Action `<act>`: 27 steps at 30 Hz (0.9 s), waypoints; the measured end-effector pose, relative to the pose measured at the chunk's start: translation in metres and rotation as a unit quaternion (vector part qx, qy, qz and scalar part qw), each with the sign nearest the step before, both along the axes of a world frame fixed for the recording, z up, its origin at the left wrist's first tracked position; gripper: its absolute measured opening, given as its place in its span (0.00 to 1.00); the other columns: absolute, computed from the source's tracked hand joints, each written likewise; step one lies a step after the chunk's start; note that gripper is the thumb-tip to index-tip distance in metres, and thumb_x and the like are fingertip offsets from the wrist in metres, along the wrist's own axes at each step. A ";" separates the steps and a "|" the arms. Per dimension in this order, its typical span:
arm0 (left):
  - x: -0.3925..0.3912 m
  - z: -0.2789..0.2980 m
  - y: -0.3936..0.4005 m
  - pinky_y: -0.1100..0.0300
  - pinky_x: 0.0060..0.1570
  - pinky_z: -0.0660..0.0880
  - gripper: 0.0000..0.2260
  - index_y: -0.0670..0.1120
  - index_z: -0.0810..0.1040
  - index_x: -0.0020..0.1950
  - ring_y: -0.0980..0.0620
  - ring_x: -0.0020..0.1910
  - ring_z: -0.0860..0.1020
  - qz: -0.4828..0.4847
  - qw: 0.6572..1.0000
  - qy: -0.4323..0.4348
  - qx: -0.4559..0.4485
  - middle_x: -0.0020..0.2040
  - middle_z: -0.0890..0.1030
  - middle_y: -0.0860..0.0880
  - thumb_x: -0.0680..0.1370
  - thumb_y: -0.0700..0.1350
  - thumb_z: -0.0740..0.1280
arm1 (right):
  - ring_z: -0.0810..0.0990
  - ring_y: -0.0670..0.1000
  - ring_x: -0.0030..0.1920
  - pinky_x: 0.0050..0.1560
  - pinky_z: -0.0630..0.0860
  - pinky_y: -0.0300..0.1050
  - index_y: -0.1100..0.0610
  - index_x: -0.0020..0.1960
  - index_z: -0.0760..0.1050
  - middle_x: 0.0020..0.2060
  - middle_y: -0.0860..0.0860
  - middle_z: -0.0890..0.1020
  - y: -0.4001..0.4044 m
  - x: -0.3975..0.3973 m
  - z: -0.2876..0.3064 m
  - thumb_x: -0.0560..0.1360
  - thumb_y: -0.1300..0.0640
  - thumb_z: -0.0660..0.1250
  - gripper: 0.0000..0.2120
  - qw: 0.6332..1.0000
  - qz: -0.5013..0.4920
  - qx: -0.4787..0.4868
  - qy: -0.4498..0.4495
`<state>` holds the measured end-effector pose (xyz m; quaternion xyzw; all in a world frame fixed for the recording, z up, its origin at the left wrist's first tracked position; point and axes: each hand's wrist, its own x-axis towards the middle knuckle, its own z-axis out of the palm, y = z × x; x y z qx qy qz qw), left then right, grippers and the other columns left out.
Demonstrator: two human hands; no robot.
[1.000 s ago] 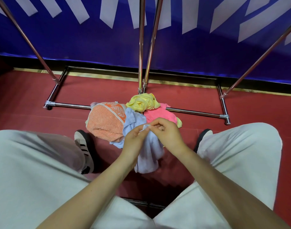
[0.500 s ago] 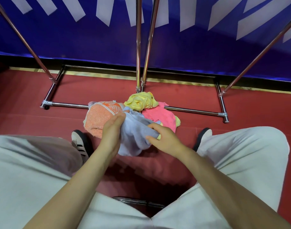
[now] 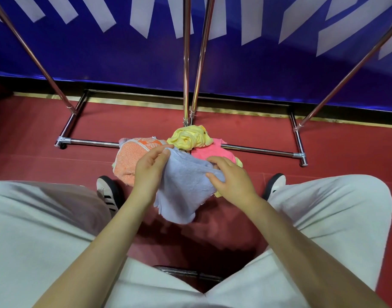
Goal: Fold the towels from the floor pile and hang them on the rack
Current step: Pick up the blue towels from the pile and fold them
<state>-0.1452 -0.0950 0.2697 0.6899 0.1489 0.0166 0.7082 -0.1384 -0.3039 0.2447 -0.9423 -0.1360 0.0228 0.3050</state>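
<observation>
Since a second ago, the pale blue towel [image 3: 186,185] has been drawn from a bunched pinch at one corner into a wider spread, the two hands having parted along its upper edge. The left hand [image 3: 149,168] pinches the towel's left top corner between thumb and fingertips, fingers curled over the cloth. The right hand [image 3: 230,176] grips the right side, thumb on top and fingers tucked beneath the fold. The towel hangs between them above the floor [image 3: 35,161], its lower edge sagging loose and frayed between the person's knees.

Just beyond the hands lies the rest of the pile on the red floor: an orange towel [image 3: 129,161] with a white-bordered patterned band at its top, partly behind the left hand; a crumpled yellow towel [image 3: 189,138] behind; and a pink towel [image 3: 209,151] to the right, touching the yellow one. The band's pattern cannot be read as writing.

The pile rests against the front base bar of the chrome rack [image 3: 257,150], whose uprights rise out of view. White trouser legs [image 3: 46,230] fill the lower view, with a black-striped white shoe [image 3: 108,192] on the left and another shoe [image 3: 276,183] on the right. Behind stands a blue banner [image 3: 101,54] with large white letter strokes, cut off and unreadable.
</observation>
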 end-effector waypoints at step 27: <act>0.007 0.005 0.001 0.78 0.45 0.69 0.09 0.42 0.79 0.57 0.74 0.46 0.76 0.060 0.996 -0.055 0.038 0.49 0.79 0.62 0.82 0.40 0.60 | 0.75 0.36 0.36 0.39 0.69 0.29 0.59 0.47 0.77 0.37 0.44 0.79 0.005 0.013 0.022 0.73 0.63 0.70 0.04 0.938 -0.136 0.309 0.083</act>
